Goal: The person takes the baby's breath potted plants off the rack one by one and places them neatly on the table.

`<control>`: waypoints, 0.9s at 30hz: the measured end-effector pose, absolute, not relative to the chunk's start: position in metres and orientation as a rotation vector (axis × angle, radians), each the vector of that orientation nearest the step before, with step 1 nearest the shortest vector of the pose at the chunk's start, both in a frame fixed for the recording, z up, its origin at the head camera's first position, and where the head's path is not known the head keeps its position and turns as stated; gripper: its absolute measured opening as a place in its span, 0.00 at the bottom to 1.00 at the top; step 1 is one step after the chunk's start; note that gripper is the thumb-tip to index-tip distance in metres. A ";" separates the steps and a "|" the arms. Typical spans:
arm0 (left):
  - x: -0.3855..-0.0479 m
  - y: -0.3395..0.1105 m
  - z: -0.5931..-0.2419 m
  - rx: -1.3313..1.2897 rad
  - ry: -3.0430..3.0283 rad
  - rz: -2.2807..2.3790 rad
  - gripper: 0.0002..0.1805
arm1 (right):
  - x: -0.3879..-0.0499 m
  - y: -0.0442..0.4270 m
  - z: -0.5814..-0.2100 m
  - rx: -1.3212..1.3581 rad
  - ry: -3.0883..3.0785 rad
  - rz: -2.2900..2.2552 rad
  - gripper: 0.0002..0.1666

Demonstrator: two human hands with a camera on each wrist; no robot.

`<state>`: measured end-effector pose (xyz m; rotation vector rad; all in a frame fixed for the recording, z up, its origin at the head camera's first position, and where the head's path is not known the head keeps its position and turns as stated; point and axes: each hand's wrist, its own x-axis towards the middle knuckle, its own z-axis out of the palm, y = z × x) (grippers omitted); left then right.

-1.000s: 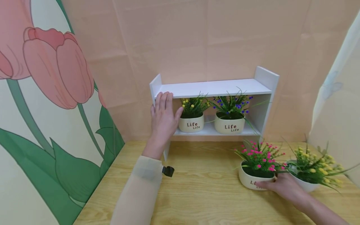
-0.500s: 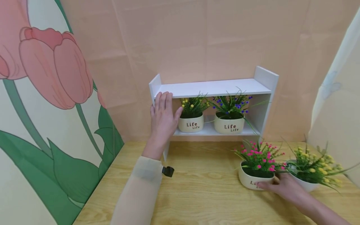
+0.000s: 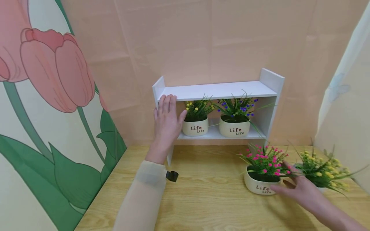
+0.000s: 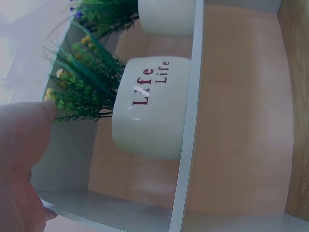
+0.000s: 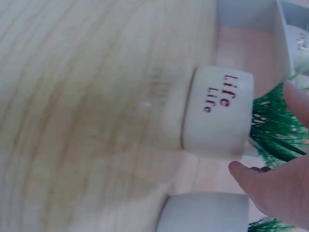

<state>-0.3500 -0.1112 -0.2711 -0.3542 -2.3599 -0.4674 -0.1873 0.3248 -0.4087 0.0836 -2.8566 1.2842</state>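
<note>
A smooth, glossy finish is shown by the pink-flowered pot; plastic-like texture is seen in its foliage. The shelf is smoothly finished. The table is surfaced in wood grain; the far backdrop is matt, creased.

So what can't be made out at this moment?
Far-right pot: mostly behind the right hand in the head view; cut off by the bottom edge in the right wrist view.
Blue-flowered pot: cut off by the top edge, left wrist view.
White shelf's left side: partly behind the left hand, head view.
</note>
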 end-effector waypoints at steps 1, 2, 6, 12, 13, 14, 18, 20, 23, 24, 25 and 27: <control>-0.350 -0.111 -0.271 -0.353 -2.363 -0.469 0.41 | -0.186 0.325 -0.406 0.096 -2.838 1.302 0.70; -0.350 -0.111 -0.271 -0.353 -2.365 -0.469 0.41 | -0.185 0.324 -0.404 0.108 -2.823 1.306 0.70; -0.350 -0.111 -0.271 -0.353 -2.368 -0.466 0.41 | -0.181 0.321 -0.396 0.205 -2.712 1.299 0.69; -0.350 -0.111 -0.271 -0.351 -2.366 -0.471 0.41 | -0.178 0.317 -0.381 0.311 -2.649 1.231 0.68; -0.350 -0.111 -0.271 -0.348 -2.367 -0.469 0.41 | -0.177 0.317 -0.378 0.319 -2.649 1.217 0.69; -0.350 -0.111 -0.271 -0.348 -2.367 -0.466 0.41 | -0.176 0.315 -0.375 0.326 -2.646 1.208 0.69; -0.349 -0.111 -0.271 -0.351 -2.368 -0.460 0.41 | -0.174 0.311 -0.362 0.354 -2.630 1.148 0.70; -0.349 -0.111 -0.271 -0.355 -2.367 -0.462 0.41 | -0.174 0.308 -0.355 0.369 -2.615 1.116 0.70; -0.350 -0.112 -0.271 -0.353 -2.366 -0.463 0.41 | -0.175 0.305 -0.343 0.400 -2.590 1.106 0.70; -0.350 -0.112 -0.271 -0.353 -2.365 -0.464 0.41 | -0.175 0.304 -0.338 0.408 -2.580 1.106 0.70; -0.350 -0.112 -0.271 -0.353 -2.364 -0.462 0.41 | -0.176 0.303 -0.334 0.420 -2.569 1.107 0.69; -0.350 -0.112 -0.271 -0.351 -2.367 -0.458 0.41 | -0.177 0.301 -0.324 0.437 -2.552 1.116 0.68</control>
